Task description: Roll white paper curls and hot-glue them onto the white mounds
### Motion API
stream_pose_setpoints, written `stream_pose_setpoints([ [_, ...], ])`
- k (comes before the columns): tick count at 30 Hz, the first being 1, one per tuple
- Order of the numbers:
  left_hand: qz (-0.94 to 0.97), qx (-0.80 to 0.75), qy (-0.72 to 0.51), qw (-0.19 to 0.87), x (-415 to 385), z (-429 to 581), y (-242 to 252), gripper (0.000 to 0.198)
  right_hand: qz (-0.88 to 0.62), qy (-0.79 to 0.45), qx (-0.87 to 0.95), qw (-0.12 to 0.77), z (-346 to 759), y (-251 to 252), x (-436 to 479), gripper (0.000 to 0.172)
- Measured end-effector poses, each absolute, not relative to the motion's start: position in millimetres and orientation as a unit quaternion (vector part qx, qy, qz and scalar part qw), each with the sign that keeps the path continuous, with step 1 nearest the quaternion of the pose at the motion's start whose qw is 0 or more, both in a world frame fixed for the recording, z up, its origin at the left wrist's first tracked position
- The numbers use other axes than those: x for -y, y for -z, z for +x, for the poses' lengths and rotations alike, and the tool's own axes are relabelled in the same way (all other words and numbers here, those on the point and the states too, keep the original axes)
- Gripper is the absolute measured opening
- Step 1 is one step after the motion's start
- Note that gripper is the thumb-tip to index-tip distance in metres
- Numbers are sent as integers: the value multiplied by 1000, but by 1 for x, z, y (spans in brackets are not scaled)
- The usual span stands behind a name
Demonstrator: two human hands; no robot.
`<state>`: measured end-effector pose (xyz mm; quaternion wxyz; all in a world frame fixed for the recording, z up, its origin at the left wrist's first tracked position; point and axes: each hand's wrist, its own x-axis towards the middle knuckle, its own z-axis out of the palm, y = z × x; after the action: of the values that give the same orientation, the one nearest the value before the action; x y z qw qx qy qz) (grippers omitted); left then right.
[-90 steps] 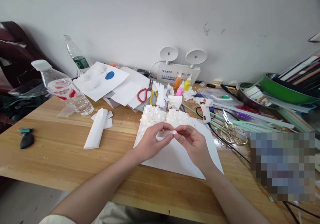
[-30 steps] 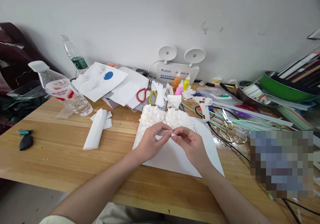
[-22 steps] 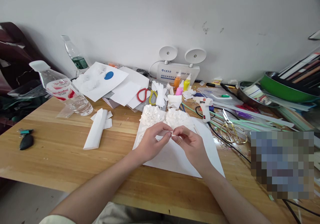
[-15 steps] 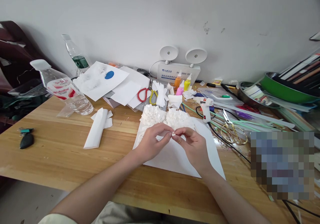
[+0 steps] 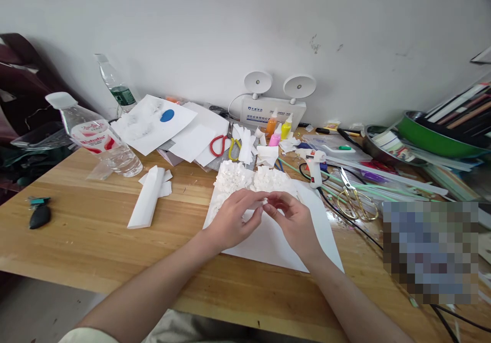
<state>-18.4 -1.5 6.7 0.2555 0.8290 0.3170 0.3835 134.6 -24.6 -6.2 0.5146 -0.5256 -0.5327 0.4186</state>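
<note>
My left hand [image 5: 232, 220] and my right hand [image 5: 293, 220] meet fingertip to fingertip over a white sheet of paper [image 5: 268, 235] on the wooden table [image 5: 88, 235]. Both pinch a small white paper strip [image 5: 262, 202], mostly hidden by the fingers. Just beyond the hands, on the far edge of the sheet, lie two clumps of crumpled white paper pieces [image 5: 251, 177].
A folded white paper [image 5: 148, 203] lies to the left, a water bottle [image 5: 95, 136] beyond it. A glue gun [image 5: 315, 166], gold scissors [image 5: 355, 200], red scissors [image 5: 219, 145], small paint bottles [image 5: 279, 128] and loose sheets crowd the back. A black key fob [image 5: 38, 215] sits far left.
The paper strip, plainly visible between the hands three seconds ago, is now drawn in and mostly covered by the fingertips. The hands stayed in the same spot, fingers shifting slightly.
</note>
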Motion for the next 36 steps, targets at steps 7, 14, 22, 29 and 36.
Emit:
stream_pose_setpoints([
  [7,798,-382,-361,295,1,-18,-7,34,-541,-323,571,527,133,5,27,8],
  [14,765,-432,-327,348,-3,-17,-15,16,-493,-450,568,481,135,4,26,10],
  [22,765,-423,-337,348,-2,-17,-16,14,-474,-467,571,481,135,4,27,8],
  [29,798,-385,-358,294,-2,-19,-10,14,-493,-438,575,484,134,0,27,10],
  [36,811,-348,-379,281,-2,-18,-9,15,-531,-400,529,527,134,6,27,12],
])
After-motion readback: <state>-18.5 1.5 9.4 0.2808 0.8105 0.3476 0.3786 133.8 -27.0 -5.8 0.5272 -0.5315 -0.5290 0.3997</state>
